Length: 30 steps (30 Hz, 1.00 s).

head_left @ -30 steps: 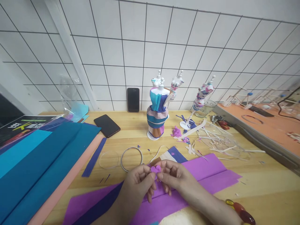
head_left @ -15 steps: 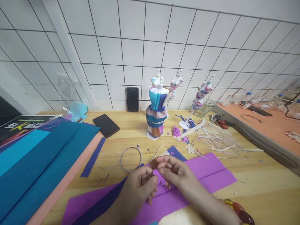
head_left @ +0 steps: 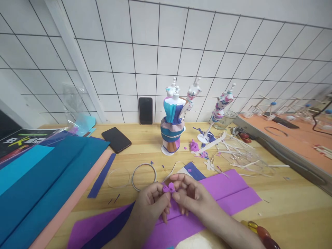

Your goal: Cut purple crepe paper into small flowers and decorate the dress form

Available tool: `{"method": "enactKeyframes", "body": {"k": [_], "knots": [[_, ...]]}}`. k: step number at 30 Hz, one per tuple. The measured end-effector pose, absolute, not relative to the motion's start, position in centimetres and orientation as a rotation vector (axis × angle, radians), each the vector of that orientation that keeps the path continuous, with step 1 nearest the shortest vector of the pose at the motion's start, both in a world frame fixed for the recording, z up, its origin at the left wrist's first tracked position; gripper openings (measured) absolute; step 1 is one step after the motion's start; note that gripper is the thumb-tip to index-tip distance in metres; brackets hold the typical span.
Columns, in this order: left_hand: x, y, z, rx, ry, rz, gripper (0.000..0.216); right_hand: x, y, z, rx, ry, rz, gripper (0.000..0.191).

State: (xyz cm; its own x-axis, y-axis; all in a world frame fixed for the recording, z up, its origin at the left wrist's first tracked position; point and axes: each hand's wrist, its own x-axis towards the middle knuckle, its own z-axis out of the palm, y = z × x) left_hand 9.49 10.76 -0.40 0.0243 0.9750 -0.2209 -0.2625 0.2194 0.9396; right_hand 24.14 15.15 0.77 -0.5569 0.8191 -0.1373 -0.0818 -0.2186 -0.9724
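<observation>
A small purple paper flower (head_left: 169,187) is pinched between my two hands. My left hand (head_left: 151,204) has its thumb and fingertips closed on the flower's left side. On the other side, the thumb and fingers of my right hand (head_left: 190,195) press its lower right edge. Under both hands lies a long folded purple paper sheet (head_left: 233,190), with a dark blue paper strip (head_left: 114,226) across its left part. Behind the hands stands a small dress form (head_left: 173,121) covered in turquoise, blue, pink and brown paper.
Two phones, one flat (head_left: 116,139) and one leaning on the wall (head_left: 146,110), are further back. Folded blue paper (head_left: 52,183) fills the left. Thin white strips (head_left: 241,152), a painted dress form (head_left: 223,102) and a glass jar (head_left: 226,119) stand right; a ring (head_left: 132,178) lies in front.
The purple flower has gone from spread flat to folded and gathered at its middle, its petals standing up. My right hand has moved slightly left, bringing both hands' fingertips closer together.
</observation>
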Motion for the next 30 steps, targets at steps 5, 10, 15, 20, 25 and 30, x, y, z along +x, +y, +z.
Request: {"method": "enactKeyframes", "body": {"k": [5,10,15,20,25,30], "knots": [[9.3,10.8,0.3,0.825,1.101,1.112,0.028,24.2,15.3,0.9,-0.946,-1.429,1.804,0.047],[9.0,10.8,0.3,0.857,1.041,1.079,0.023,24.5,15.5,1.3,-0.924,-1.441,1.856,0.044],[9.4,10.7,-0.2,0.933,1.11,1.044,0.016,24.4,15.2,1.5,-0.903,-1.498,1.868,0.04],[9.5,10.7,-0.6,0.979,1.123,1.045,0.018,24.5,14.6,1.0,-0.888,-1.592,1.817,0.036],[9.2,10.9,-0.7,0.936,1.092,1.062,0.023,24.7,15.0,1.1,-0.909,-1.635,1.82,0.04],[9.1,11.3,-0.7,0.805,1.048,1.086,0.032,25.3,16.1,2.4,-0.941,-1.619,1.871,0.042]]}}
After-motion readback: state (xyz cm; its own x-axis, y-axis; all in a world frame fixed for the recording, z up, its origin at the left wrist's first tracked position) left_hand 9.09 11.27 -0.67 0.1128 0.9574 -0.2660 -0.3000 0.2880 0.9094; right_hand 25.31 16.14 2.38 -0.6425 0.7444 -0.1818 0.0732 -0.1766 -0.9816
